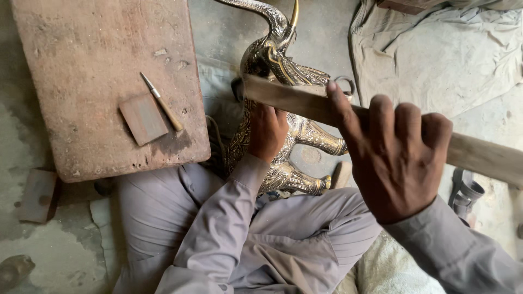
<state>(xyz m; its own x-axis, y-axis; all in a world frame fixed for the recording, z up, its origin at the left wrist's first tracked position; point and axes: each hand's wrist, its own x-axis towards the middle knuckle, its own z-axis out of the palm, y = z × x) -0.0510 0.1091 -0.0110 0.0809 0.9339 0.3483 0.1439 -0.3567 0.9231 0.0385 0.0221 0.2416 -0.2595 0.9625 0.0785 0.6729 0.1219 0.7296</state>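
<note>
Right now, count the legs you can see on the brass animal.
2. One leg stretches right below the stick; the other lies lower, near the knee. Others may be hidden behind the left hand or the body.

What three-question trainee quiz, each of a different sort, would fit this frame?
1. True or false: the right hand grips a long wooden handle.
2. What does the left hand rest on?
A. the wooden board
B. the engraved metal animal figure
C. the grey cloth
3. Fill in: a small pointed tool lies on the wooden ____.

Key
1. True.
2. B, the metal animal figure.
3. Board, beside a small flat block.
</note>
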